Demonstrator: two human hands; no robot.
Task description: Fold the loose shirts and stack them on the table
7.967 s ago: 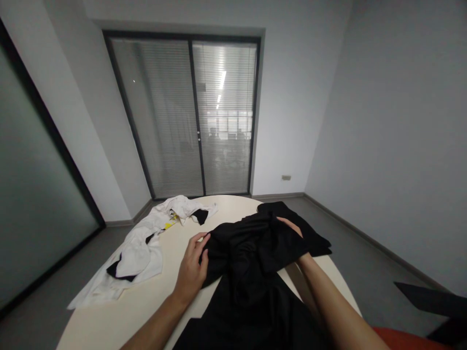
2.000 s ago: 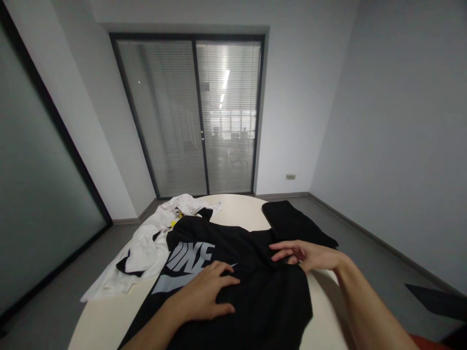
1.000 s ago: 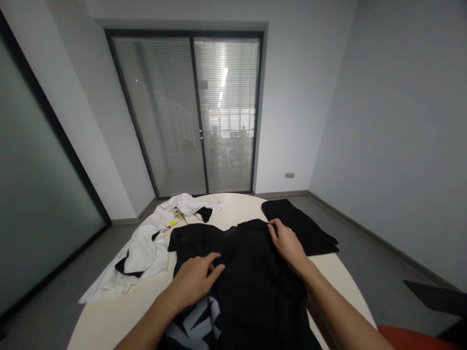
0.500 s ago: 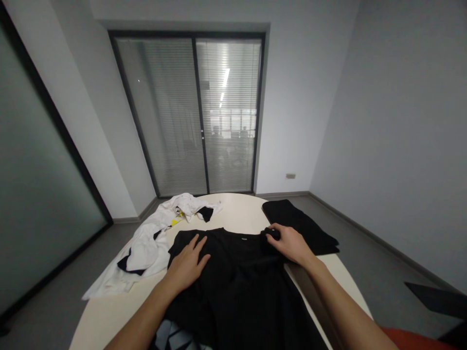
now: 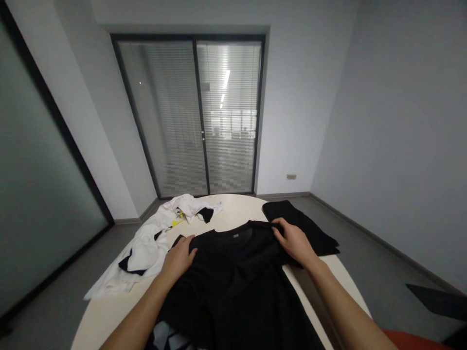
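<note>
A black T-shirt [image 5: 233, 282] lies spread on the round cream table [image 5: 241, 211], back side up, collar towards the far edge. My left hand [image 5: 178, 257] rests on its left shoulder, fingers curled on the cloth near the sleeve. My right hand [image 5: 294, 240] grips the cloth at its right shoulder, fingers closed round a fold. A bit of the white print shows at the near hem.
A heap of white clothes with black and yellow bits [image 5: 153, 238] lies at the table's left. A folded black garment [image 5: 302, 226] sits at the far right. An orange seat [image 5: 412, 340] shows at the bottom right. Glass doors with blinds [image 5: 197, 116] stand behind.
The shirt was turned over from print side up to back side up and drawn out flat. Both hands have moved out to its shoulders, pulling the collar farther away.
</note>
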